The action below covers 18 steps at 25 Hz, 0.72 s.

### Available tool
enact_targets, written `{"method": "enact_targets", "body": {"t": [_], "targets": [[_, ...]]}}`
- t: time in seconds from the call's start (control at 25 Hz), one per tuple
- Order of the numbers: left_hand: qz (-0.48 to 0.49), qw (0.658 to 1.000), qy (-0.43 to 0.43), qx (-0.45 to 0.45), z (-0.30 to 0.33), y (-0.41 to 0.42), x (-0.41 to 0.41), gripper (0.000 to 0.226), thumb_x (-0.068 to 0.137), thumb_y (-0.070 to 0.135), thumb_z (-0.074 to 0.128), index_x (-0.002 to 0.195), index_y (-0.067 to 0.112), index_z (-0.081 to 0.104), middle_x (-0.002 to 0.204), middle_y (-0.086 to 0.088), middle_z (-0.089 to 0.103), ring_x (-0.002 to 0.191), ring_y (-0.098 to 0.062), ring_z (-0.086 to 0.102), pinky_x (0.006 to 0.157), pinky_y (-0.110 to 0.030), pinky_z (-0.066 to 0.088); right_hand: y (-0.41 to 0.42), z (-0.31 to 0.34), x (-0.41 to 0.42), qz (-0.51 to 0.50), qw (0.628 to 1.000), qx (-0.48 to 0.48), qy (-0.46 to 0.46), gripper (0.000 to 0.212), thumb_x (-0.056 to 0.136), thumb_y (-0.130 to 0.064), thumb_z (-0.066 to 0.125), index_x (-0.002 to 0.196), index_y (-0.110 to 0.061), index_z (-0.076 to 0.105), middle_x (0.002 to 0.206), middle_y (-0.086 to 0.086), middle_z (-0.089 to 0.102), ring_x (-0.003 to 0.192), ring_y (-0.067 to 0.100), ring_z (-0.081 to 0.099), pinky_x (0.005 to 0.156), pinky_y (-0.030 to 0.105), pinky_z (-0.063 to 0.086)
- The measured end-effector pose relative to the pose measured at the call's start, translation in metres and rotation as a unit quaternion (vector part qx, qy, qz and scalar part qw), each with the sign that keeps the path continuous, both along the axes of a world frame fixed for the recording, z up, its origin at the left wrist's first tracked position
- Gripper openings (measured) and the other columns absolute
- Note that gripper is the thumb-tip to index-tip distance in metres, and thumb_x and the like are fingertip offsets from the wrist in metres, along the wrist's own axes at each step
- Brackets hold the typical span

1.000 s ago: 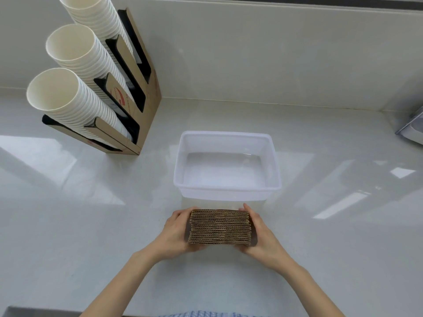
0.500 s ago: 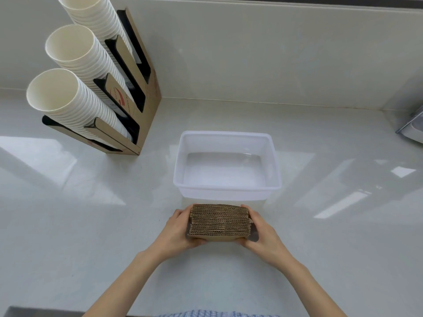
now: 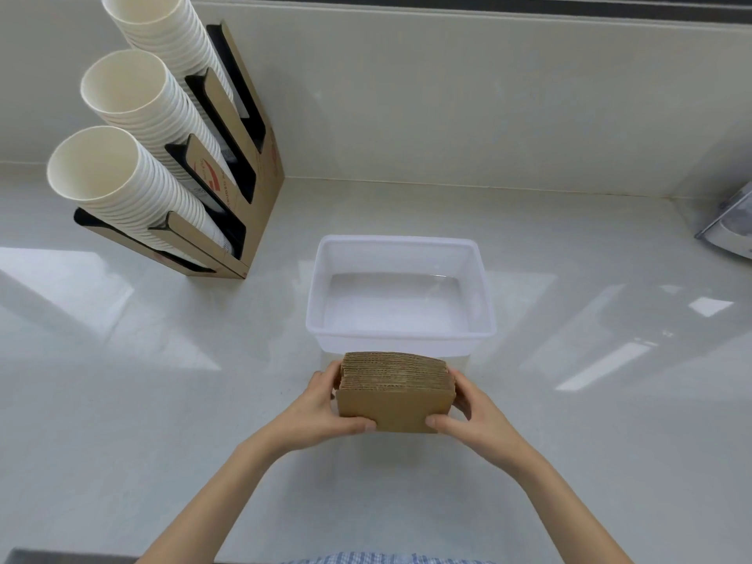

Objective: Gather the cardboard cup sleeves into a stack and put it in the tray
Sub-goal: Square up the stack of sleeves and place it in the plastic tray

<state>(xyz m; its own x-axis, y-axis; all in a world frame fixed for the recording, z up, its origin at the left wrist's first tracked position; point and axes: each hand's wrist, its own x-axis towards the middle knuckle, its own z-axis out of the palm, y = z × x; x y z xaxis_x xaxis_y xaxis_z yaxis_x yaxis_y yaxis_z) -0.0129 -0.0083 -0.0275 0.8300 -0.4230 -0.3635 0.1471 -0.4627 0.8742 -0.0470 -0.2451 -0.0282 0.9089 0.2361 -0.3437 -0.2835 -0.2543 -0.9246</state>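
A stack of brown corrugated cardboard cup sleeves (image 3: 394, 390) is held between both hands just in front of the white plastic tray (image 3: 484, 295). The stack stands on edge, with its flat front face toward me and its ridged top edges up. My left hand (image 3: 321, 405) grips its left end, thumb under the front face. My right hand (image 3: 472, 413) grips its right end the same way. The tray holds nothing, and its near wall is just behind the stack.
A cardboard cup dispenser (image 3: 228, 164) with three slanted rows of white paper cups (image 3: 122, 95) stands at the back left on the pale glossy counter (image 3: 162, 400). A grey object (image 3: 728, 225) pokes in at the right edge. A wall runs along the back.
The stack has lifted off the counter and tipped so that its flat front face now shows. Both thumbs have moved under its front lower edge.
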Motion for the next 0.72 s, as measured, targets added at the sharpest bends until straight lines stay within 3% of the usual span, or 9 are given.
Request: {"method": "enact_targets", "body": {"t": [0.12, 0.2, 0.4, 0.56, 0.72], "targets": [[0.003, 0.997, 0.054, -0.06, 0.01, 0.001, -0.003, 0.073, 0.054, 0.042, 0.073, 0.116, 0.048, 0.034, 0.123, 0.015, 0.053, 0.113, 0.001, 0.05, 0.084, -0.006, 0.042, 0.002, 0.015, 0.002, -0.015, 0.998, 0.059, 0.024, 0.068, 0.055, -0.035, 0.066, 0.119, -0.03, 0.045, 0.115, -0.006, 0.06, 0.098, -0.005, 0.06, 0.076, 0.013, 0.049], [0.015, 0.992, 0.082, -0.096, 0.018, 0.002, -0.005, 0.077, 0.055, 0.045, 0.072, 0.123, 0.039, 0.036, 0.123, 0.016, 0.055, 0.111, 0.004, 0.053, 0.086, -0.013, 0.046, 0.007, 0.021, 0.004, -0.024, 0.996, 0.076, 0.034, 0.07, 0.052, -0.042, 0.064, 0.118, -0.029, 0.045, 0.118, -0.003, 0.059, 0.097, -0.004, 0.06, 0.076, 0.014, 0.05], [0.083, 0.974, 0.09, -0.188, 0.03, 0.0, 0.001, 0.085, 0.054, 0.046, 0.073, 0.128, 0.021, 0.04, 0.127, 0.001, 0.057, 0.115, -0.01, 0.057, 0.096, -0.029, 0.046, 0.018, 0.027, 0.013, -0.057, 0.991, 0.108, 0.047, 0.074, 0.056, -0.044, 0.065, 0.123, -0.022, 0.043, 0.128, 0.005, 0.055, 0.119, 0.019, 0.053, 0.106, 0.044, 0.04], [0.124, 0.947, 0.11, -0.275, 0.04, -0.009, 0.011, 0.092, 0.047, 0.046, 0.082, 0.125, 0.015, 0.043, 0.122, -0.007, 0.06, 0.11, -0.021, 0.061, 0.087, -0.029, 0.055, 0.024, 0.04, 0.024, -0.079, 0.989, 0.12, 0.041, 0.077, 0.055, -0.047, 0.064, 0.124, -0.02, 0.04, 0.129, 0.004, 0.054, 0.12, 0.019, 0.051, 0.109, 0.042, 0.037], [0.147, 0.933, 0.1, -0.313, 0.053, -0.012, 0.026, 0.065, 0.055, 0.038, 0.071, 0.113, 0.022, 0.05, 0.103, 0.001, 0.068, 0.096, -0.017, 0.067, 0.082, -0.031, 0.057, 0.032, 0.053, 0.039, -0.096, 0.985, 0.135, 0.043, 0.07, 0.061, -0.04, 0.064, 0.123, -0.018, 0.039, 0.123, 0.002, 0.054, 0.116, 0.016, 0.053, 0.11, 0.04, 0.036]]}}
